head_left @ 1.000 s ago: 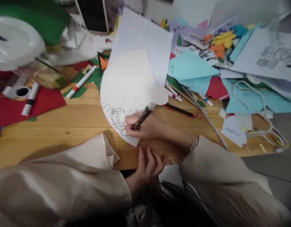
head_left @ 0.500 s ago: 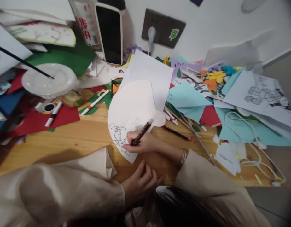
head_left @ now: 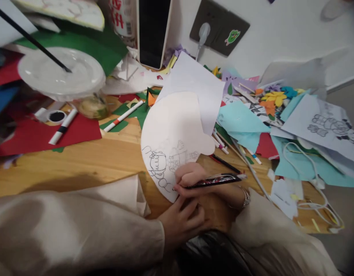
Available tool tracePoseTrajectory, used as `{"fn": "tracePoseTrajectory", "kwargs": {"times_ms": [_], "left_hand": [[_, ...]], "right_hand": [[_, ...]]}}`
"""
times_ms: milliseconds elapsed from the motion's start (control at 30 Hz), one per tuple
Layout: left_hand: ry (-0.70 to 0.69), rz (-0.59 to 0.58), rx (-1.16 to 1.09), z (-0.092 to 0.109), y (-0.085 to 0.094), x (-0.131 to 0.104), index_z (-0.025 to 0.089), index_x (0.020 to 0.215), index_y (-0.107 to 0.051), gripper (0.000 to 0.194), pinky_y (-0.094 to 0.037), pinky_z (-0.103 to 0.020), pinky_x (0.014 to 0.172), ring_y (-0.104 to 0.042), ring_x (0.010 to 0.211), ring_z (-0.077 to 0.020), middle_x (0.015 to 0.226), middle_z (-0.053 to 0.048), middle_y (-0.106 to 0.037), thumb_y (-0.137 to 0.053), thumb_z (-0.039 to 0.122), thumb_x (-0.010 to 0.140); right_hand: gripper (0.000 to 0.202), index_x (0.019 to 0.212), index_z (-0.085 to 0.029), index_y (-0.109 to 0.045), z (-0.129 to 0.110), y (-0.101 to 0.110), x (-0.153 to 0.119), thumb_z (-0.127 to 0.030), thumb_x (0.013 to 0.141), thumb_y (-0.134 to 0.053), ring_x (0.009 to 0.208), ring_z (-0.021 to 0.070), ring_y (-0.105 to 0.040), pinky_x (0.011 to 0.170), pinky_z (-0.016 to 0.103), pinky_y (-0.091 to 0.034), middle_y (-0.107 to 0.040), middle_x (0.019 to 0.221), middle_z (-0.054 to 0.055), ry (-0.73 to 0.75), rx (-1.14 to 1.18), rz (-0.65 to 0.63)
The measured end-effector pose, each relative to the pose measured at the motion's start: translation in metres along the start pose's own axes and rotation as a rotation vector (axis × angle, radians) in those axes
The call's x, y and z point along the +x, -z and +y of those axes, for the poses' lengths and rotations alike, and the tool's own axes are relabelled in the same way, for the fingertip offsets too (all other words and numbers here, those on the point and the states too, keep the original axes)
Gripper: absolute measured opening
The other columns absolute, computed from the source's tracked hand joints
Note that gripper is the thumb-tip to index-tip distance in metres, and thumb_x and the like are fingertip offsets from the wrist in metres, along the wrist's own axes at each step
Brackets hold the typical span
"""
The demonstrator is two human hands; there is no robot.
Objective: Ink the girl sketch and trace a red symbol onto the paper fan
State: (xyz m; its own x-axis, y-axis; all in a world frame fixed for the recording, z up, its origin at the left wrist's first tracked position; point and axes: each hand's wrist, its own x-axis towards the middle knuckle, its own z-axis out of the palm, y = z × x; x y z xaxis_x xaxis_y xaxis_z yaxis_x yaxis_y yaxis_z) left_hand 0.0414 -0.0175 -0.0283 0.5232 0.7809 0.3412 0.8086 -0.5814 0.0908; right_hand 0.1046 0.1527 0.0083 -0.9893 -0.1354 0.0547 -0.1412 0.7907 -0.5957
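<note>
My right hand (head_left: 190, 177) is closed round a dark patterned pen (head_left: 215, 180), its tip near the lower edge of a white paper cutout (head_left: 171, 122). The cutout is rounded, with a small lobe at its right side. Bold black lines form a cartoon figure (head_left: 158, 165) at its lower left, and fainter pencil-like figures lie to the right, partly covered by my hand. Just below, my left hand (head_left: 185, 218) rests at the table edge with loosely bent, parted fingers and nothing visible in them. Its fingertips are close to the cutout's bottom tip; contact is unclear.
A lidded plastic cup (head_left: 61, 76) with a black straw stands at left, near a white marker (head_left: 63, 126) on red paper. A phone (head_left: 153, 32) leans at the back. Coloured paper scraps, more drawings (head_left: 323, 119) and a white cable (head_left: 306, 165) crowd the right.
My right hand and pen have moved down the cutout, the pen now lying flatter, uncovering the faint figures. More dark line shows at the figure's lower part. The whole view has shifted.
</note>
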Motion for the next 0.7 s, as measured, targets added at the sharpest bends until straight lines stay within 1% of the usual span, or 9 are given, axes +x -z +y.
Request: {"fn": "tracePoseTrajectory", "kwargs": {"times_ms": [167, 233, 333, 433, 500, 633, 700], "left_hand": [[0.041, 0.022, 0.008, 0.0029, -0.0008, 0.0008, 0.037, 0.133, -0.051, 0.037, -0.053, -0.045, 0.075, -0.050, 0.113, -0.0270, 0.118, -0.002, -0.053, -0.037, 0.027, 0.100], [0.046, 0.015, 0.004, 0.0038, -0.0006, 0.0008, 0.037, 0.131, -0.052, 0.036, -0.053, -0.044, 0.075, -0.050, 0.113, -0.0262, 0.119, -0.002, -0.053, -0.037, 0.027, 0.100], [0.042, -0.005, 0.002, 0.0037, 0.0009, 0.0010, 0.037, 0.132, -0.052, 0.036, -0.053, -0.044, 0.075, -0.049, 0.113, -0.0263, 0.120, -0.002, -0.052, -0.038, 0.028, 0.099], [0.037, -0.018, 0.008, 0.0028, 0.0031, 0.0014, 0.036, 0.133, -0.051, 0.037, -0.053, -0.046, 0.077, -0.049, 0.113, -0.0269, 0.121, -0.002, -0.051, -0.039, 0.029, 0.099], [0.035, -0.024, 0.014, 0.0025, 0.0042, 0.0015, 0.037, 0.133, -0.051, 0.037, -0.053, -0.047, 0.079, -0.049, 0.114, -0.0268, 0.121, -0.002, -0.051, -0.039, 0.029, 0.099], [0.034, -0.040, 0.024, 0.0029, 0.0045, 0.0012, 0.036, 0.134, -0.050, 0.037, -0.052, -0.046, 0.078, -0.048, 0.114, -0.0270, 0.123, -0.003, -0.051, -0.039, 0.030, 0.099], [0.033, -0.040, 0.026, 0.0033, 0.0039, 0.0010, 0.036, 0.134, -0.049, 0.036, -0.052, -0.047, 0.078, -0.048, 0.114, -0.0275, 0.123, -0.003, -0.051, -0.040, 0.031, 0.099]], "right_hand": [[0.036, 0.056, -0.017, -0.036, 0.0005, -0.0033, -0.0002, -0.024, 0.091, -0.045, 0.055, 0.0058, -0.034, 0.052, 0.020, -0.028, -0.038, 0.058, -0.004, 0.092, 0.168, 0.128], [0.036, 0.056, -0.017, -0.036, -0.0004, -0.0039, 0.0012, -0.022, 0.090, -0.046, 0.055, 0.0062, -0.035, 0.052, 0.021, -0.028, -0.039, 0.057, -0.004, 0.110, 0.200, 0.142], [0.039, 0.055, -0.017, -0.034, -0.0027, -0.0028, 0.0032, -0.022, 0.092, -0.043, 0.053, 0.0062, -0.033, 0.051, 0.021, -0.027, -0.038, 0.056, -0.004, 0.109, 0.219, 0.165], [0.042, 0.054, -0.017, -0.032, -0.0047, 0.0001, 0.0044, -0.024, 0.094, -0.041, 0.053, 0.0063, -0.031, 0.050, 0.021, -0.026, -0.035, 0.055, -0.004, 0.085, 0.218, 0.155], [0.041, 0.054, -0.017, -0.032, -0.0056, 0.0019, 0.0047, -0.024, 0.094, -0.043, 0.054, 0.0064, -0.031, 0.051, 0.021, -0.026, -0.036, 0.056, -0.004, 0.076, 0.214, 0.135], [0.040, 0.054, -0.017, -0.032, -0.0066, 0.0032, 0.0043, -0.021, 0.092, -0.045, 0.054, 0.0061, -0.032, 0.051, 0.021, -0.027, -0.037, 0.056, -0.004, 0.094, 0.230, 0.167], [0.039, 0.055, -0.017, -0.030, -0.0068, 0.0033, 0.0041, -0.021, 0.092, -0.044, 0.054, 0.0063, -0.032, 0.051, 0.021, -0.027, -0.037, 0.057, -0.004, 0.082, 0.213, 0.133]]}}
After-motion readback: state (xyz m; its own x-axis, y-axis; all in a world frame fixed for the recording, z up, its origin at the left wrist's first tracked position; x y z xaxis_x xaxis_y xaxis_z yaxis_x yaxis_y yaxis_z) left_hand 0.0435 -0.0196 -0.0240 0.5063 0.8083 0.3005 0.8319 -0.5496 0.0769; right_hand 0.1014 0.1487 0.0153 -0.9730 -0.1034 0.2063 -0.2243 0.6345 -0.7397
